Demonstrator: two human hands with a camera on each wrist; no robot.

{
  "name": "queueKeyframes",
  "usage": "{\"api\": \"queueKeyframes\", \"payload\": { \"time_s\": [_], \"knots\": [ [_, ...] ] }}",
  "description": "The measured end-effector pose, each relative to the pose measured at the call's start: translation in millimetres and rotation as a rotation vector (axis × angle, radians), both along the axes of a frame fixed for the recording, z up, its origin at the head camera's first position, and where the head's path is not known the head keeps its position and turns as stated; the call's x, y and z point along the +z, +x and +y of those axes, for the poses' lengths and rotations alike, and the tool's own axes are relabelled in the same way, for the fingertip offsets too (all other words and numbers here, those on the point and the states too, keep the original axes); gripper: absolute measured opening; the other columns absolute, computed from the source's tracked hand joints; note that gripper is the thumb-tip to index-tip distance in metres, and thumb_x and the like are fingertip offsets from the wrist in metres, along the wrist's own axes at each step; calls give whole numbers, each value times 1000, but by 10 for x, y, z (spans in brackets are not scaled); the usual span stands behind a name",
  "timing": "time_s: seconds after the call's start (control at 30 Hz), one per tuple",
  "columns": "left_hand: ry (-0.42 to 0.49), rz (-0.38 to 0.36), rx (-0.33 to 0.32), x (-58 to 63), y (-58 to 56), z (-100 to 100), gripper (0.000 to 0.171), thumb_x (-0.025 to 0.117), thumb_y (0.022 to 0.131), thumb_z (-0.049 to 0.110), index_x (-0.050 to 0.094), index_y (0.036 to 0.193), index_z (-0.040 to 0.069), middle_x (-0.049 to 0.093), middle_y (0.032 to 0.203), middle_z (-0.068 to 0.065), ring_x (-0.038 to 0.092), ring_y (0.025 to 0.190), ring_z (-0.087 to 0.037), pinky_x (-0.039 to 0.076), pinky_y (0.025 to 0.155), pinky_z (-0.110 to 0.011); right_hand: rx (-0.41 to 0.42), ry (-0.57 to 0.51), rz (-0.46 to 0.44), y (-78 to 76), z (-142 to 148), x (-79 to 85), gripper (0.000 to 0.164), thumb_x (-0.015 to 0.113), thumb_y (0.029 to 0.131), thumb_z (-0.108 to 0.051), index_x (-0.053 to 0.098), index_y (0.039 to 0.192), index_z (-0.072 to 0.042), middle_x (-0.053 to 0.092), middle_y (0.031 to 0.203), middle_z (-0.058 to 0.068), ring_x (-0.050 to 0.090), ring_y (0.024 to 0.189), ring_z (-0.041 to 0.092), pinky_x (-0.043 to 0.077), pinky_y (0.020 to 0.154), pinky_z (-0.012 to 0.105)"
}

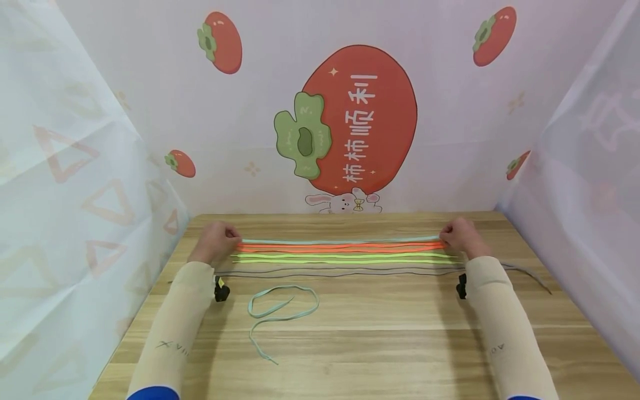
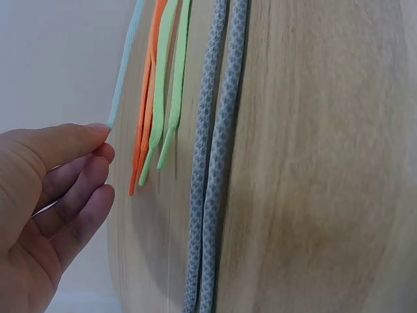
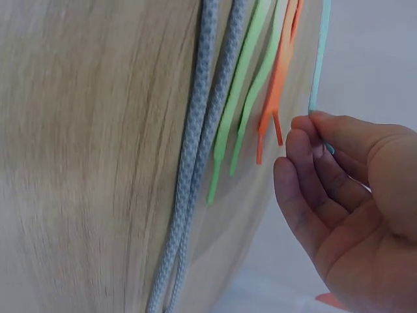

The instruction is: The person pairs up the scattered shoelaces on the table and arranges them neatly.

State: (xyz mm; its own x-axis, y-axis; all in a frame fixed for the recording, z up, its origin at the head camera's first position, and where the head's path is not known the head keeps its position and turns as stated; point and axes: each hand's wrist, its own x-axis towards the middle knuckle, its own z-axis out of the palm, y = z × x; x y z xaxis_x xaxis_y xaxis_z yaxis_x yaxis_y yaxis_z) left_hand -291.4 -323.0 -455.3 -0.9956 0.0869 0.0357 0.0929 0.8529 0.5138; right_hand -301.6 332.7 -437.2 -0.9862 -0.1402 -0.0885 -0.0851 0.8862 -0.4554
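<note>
A light blue shoelace (image 2: 125, 62) is stretched straight across the far part of the table. My left hand (image 1: 216, 242) pinches its left end between thumb and index finger. At the other end, my right hand (image 1: 462, 238) grips it the same way, its tip poking out below the fingers in the right wrist view. Just nearer than it lie two orange shoelaces (image 2: 148, 85), side by side. Then come two light green shoelaces (image 3: 241, 85) and two grey patterned shoelaces (image 3: 195, 117), all running left to right. The other three fingers of each hand are loosely bent.
Another light blue shoelace (image 1: 285, 319) lies in a loose curl on the wooden table (image 1: 380, 344), left of the middle. A patterned sheet (image 1: 450, 139) rises behind the table, with white sheets at both sides. The grey laces' right ends trail past my right wrist.
</note>
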Motion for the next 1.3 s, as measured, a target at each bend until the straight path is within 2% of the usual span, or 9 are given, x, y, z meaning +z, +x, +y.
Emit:
{"api": "queueKeyframes", "payload": {
  "time_s": [0.2, 0.43, 0.6, 0.77, 0.97, 1.13, 1.3],
  "knots": [
    [19, -27, 1, -29, -18, 45, 13, 72, 99, 14, 78, 94, 5, 75, 92, -12, 68, 84, -24, 56, 74, -37, -45, -38, -25, 6, -74, -49, 21, 57, 97, -1, 75, 95, 9, 73, 88, 19, 61, 77, 22, 51, 67, 30],
    [29, -28, 1, -46, 2, 78, 11, 73, 98, 12, 78, 93, 3, 76, 93, -13, 68, 85, -25, 57, 76, -38, -64, -33, -33, -13, -123, -105, 21, 57, 98, -3, 75, 95, 7, 72, 90, 17, 61, 79, 22, 51, 69, 31],
    [37, -7, -8, -53, 3, 72, 10, 73, 98, 12, 77, 97, 3, 76, 97, -15, 69, 89, -26, 59, 80, -41, -83, -17, 7, -14, -131, -113, 22, 59, 99, -6, 76, 101, 8, 73, 99, 22, 64, 87, 28, 55, 74, 38],
    [47, 3, -13, -40, 40, 18, 17, 68, 102, 13, 75, 108, -1, 76, 108, -21, 72, 99, -33, 60, 87, -49, -100, -2, 37, -23, -117, -137, 23, 62, 102, -9, 75, 105, 9, 74, 105, 25, 66, 94, 34, 57, 81, 47],
    [-1, 27, -23, -16, 89, -111, 25, 65, 103, 17, 74, 115, -3, 76, 112, -23, 73, 103, -37, 60, 90, -54, -115, -34, 28, 2, -62, -113, 26, 59, 103, -13, 74, 104, 8, 73, 101, 23, 64, 92, 34, 56, 78, 45],
    [-60, 74, -76, 47, 107, -162, 21, 68, 99, 13, 77, 108, -4, 78, 105, -22, 75, 98, -38, 60, 89, -55, -106, -49, 5, 21, -43, -51, 34, 56, 106, -17, 70, 117, 12, 70, 117, 31, 65, 105, 41, 58, 85, 51],
    [-131, 85, -137, 154, 159, -129, 15, 70, 97, 10, 80, 99, -1, 80, 98, -18, 76, 90, -33, 61, 85, -52, -42, -42, 22, 35, -112, 28, 36, 58, 106, -19, 68, 121, 12, 70, 117, 31, 70, 99, 38, 59, 87, 52]
  ]
}}
